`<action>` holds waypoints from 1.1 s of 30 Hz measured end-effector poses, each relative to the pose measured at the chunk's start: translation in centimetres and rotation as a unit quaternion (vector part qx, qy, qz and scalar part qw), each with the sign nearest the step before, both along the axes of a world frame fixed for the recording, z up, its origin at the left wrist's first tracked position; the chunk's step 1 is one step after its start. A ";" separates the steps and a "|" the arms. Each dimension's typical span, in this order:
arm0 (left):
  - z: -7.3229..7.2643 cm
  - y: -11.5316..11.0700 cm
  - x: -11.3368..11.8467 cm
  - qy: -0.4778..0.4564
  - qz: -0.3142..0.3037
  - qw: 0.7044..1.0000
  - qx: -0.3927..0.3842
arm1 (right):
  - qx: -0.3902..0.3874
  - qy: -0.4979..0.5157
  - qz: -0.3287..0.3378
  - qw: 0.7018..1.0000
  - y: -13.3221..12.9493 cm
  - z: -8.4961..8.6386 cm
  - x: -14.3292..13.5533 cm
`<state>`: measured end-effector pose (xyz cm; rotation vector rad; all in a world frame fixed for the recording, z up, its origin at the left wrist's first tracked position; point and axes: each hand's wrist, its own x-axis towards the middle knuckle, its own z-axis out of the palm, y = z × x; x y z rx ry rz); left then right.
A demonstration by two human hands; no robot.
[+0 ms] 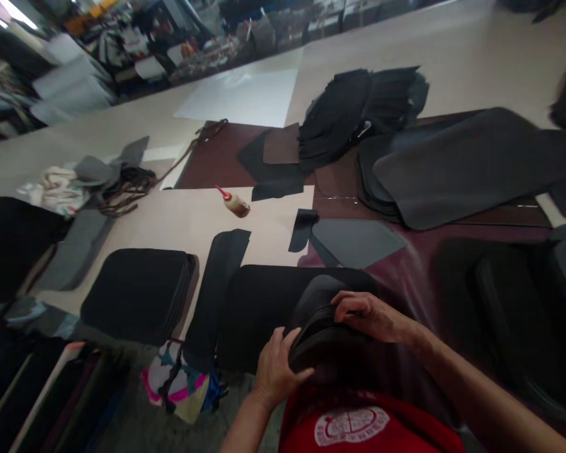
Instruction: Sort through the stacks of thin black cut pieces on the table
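Note:
A stack of black sheet pieces [318, 324], leather-like with rounded corners, lies in front of me at the near table edge. Its top piece is bent up, and several layered edges show under it. My left hand [279, 368] rests against the left end of the stack, thumb and fingers spread. At the far right edge of the layers, my right hand [365, 313] has its fingers curled, pinching the sheet edges. Beneath the stack lies a large black panel [259, 302]. Just beyond it is a grey-green flat piece [358, 242].
A glue bottle [236, 204] with a red nozzle lies on the pale board [170, 217]. A pile of black pieces [136, 289] sits left; larger dark panels [462, 167] lie right. Colourful cloth [179, 384] hangs below the near edge. A gathered black bundle [358, 113] is farther back.

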<state>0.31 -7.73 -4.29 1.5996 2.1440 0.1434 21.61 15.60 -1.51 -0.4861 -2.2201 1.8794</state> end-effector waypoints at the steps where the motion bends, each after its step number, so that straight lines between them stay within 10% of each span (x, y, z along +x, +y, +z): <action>1: -0.1 0.0 0.0 0.000 -0.001 1.000 0.001 | -0.001 -0.004 0.012 1.000 0.1 0.1 0.0; 33: -0.1 0.0 0.1 0.018 -0.019 0.999 0.027 | 0.001 -0.059 0.068 0.996 0.8 1.3 0.0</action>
